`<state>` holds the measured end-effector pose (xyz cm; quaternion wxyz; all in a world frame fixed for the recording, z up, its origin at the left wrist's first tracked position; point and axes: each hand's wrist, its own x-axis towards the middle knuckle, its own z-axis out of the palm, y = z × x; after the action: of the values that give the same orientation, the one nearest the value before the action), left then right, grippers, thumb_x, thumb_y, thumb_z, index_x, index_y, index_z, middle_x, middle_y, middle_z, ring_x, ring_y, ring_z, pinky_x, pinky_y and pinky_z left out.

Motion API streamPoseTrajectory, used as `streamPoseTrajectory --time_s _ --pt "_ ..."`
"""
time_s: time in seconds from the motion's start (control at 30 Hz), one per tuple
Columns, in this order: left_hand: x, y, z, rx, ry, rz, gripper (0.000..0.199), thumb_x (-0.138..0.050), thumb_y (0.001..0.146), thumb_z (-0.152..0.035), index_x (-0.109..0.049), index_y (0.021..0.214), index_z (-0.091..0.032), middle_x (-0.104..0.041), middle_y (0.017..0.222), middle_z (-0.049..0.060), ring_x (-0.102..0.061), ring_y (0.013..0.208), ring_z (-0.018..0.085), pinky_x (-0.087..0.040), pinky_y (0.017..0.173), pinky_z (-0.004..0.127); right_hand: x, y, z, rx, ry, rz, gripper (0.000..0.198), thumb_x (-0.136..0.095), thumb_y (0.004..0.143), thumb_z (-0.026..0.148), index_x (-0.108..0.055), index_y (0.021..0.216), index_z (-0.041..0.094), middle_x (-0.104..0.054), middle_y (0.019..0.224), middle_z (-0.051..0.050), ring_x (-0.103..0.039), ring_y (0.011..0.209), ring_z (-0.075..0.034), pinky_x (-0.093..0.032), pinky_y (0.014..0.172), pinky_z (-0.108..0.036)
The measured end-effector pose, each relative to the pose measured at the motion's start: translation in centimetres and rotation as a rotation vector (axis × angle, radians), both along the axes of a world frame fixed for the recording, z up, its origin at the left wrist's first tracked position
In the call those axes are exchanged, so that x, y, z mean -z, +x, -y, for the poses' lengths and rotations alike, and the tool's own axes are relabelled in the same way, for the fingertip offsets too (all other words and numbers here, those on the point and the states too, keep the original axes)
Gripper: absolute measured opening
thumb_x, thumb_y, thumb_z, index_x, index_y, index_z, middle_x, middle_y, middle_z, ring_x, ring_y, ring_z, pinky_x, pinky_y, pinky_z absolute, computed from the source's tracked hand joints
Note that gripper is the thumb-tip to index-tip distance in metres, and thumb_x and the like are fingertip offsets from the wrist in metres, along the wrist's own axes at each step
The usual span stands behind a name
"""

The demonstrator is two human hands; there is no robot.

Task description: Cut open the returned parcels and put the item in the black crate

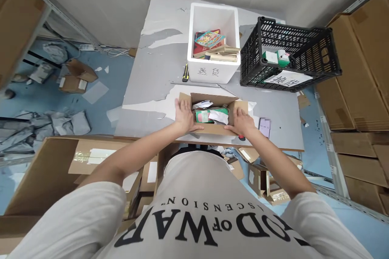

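An opened cardboard box (212, 130) sits near the front edge of the table, its flaps turned outward. Inside lie a green-and-white package (202, 116) and crumpled white paper (219, 117). My left hand (184, 118) grips the box's left end, its fingers over the side flap and its thumb along the front. At the opposite end, my right hand (242, 121) holds the box in the same way. Beside my right wrist lies a phone (264, 126) with its screen lit. A small red-and-black object (242, 137) is partly hidden under that hand.
Behind the box stand a white foam bin (212, 71) of books and a black plastic crate (304, 36) with small green-and-white boxes. A yellow-and-black utility knife (185, 73) lies left of the bin. Large cartons (100, 149) crowd the floor at left; stacked cartons (358, 68) line the right.
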<state>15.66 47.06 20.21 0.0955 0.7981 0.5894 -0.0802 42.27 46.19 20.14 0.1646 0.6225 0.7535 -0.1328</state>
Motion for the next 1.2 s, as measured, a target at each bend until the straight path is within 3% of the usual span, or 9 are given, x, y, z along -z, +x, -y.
streamPoseTrajectory --time_s 0.13,0.3,0.4,0.5,0.57,0.67,0.8,0.97,1.2 --pt "3.2 -2.4 1.1 -0.045 -0.042 0.171 0.135 -0.063 0.053 -0.082 -0.015 0.151 -0.002 -0.015 0.156 0.03 -0.011 0.145 0.047 -0.009 0.113 0.065 4.0 2.8 1.5 0.064 -0.072 -0.413 0.126 -0.057 0.072 0.075 0.013 0.152 0.009 0.0 0.159 -0.026 -0.016 0.147 -0.035 -0.032 0.111 -0.047" --pt "5.6 -2.5 1.5 -0.081 -0.05 0.277 0.144 -0.064 0.052 -0.083 0.0 0.151 0.0 -0.007 0.157 0.031 -0.007 0.147 0.041 -0.021 0.114 0.057 6.3 3.0 2.1 0.097 -0.045 -0.595 0.125 -0.057 0.075 0.072 0.022 0.15 0.012 0.004 0.16 -0.024 -0.005 0.149 -0.03 -0.025 0.115 -0.046" --pt "4.4 -2.5 1.3 -0.088 -0.06 0.225 0.133 -0.06 0.059 -0.082 -0.007 0.152 -0.003 -0.011 0.157 0.029 -0.009 0.146 0.044 -0.013 0.113 0.063 5.0 2.8 2.0 0.072 -0.008 -0.476 0.118 -0.056 0.078 0.069 0.014 0.152 0.01 -0.002 0.159 -0.027 -0.01 0.149 -0.034 -0.026 0.113 -0.053" --pt "2.0 -2.3 0.7 -0.094 0.022 0.197 0.104 -0.054 0.073 -0.074 -0.026 0.15 -0.009 -0.028 0.154 0.025 -0.019 0.144 0.043 -0.01 0.113 0.065 2.2 1.8 1.7 0.042 0.157 -0.245 0.086 -0.048 0.089 0.056 -0.018 0.151 0.007 -0.018 0.156 -0.029 -0.018 0.145 -0.041 -0.023 0.109 -0.063" --pt "0.4 -1.5 -0.3 -0.047 0.075 0.174 0.076 -0.055 0.082 -0.06 -0.045 0.14 -0.011 -0.046 0.143 0.024 -0.034 0.137 0.042 -0.016 0.113 0.063 0.1 0.3 0.9 -0.043 0.201 -0.143 0.059 -0.048 0.092 0.042 -0.043 0.139 0.007 -0.037 0.147 -0.028 -0.037 0.136 -0.041 -0.03 0.107 -0.059" --pt "-0.4 1.1 -2.5 0.048 -0.079 0.072 0.04 -0.062 0.083 -0.035 -0.066 0.113 -0.01 -0.065 0.113 0.022 -0.057 0.115 0.037 -0.04 0.102 0.051 -1.6 -2.7 -1.2 -0.197 0.018 -0.056 0.034 -0.055 0.088 0.029 -0.062 0.117 0.012 -0.061 0.123 -0.023 -0.062 0.108 -0.034 -0.048 0.09 -0.043" --pt "1.4 4.7 -5.7 0.046 -0.207 -0.01 0.043 -0.066 0.08 -0.028 -0.063 0.115 -0.004 -0.064 0.112 0.027 -0.063 0.108 0.034 -0.05 0.088 0.039 0.1 -6.2 -4.6 -0.244 -0.194 0.062 0.044 -0.073 0.074 0.019 -0.063 0.115 0.011 -0.068 0.109 -0.021 -0.067 0.099 -0.032 -0.052 0.079 -0.038" --pt "3.9 5.5 -7.9 0.058 -0.266 -0.017 0.049 -0.067 0.078 -0.023 -0.058 0.124 -0.008 -0.068 0.106 0.021 -0.065 0.107 0.03 -0.051 0.088 0.035 3.6 -6.9 -5.7 -0.284 -0.173 0.05 0.049 -0.064 0.08 0.015 -0.053 0.128 0.009 -0.062 0.12 -0.025 -0.065 0.107 -0.031 -0.05 0.084 -0.038" --pt "2.7 4.4 -8.6 0.072 -0.254 0.028 0.028 -0.054 0.085 -0.013 -0.067 0.109 -0.014 -0.07 0.107 0.018 -0.066 0.105 0.027 -0.051 0.087 0.034 3.5 -5.2 -5.4 -0.301 -0.134 0.0 0.04 -0.061 0.083 0.019 -0.055 0.121 0.015 -0.061 0.123 -0.019 -0.066 0.101 -0.027 -0.051 0.082 -0.034"
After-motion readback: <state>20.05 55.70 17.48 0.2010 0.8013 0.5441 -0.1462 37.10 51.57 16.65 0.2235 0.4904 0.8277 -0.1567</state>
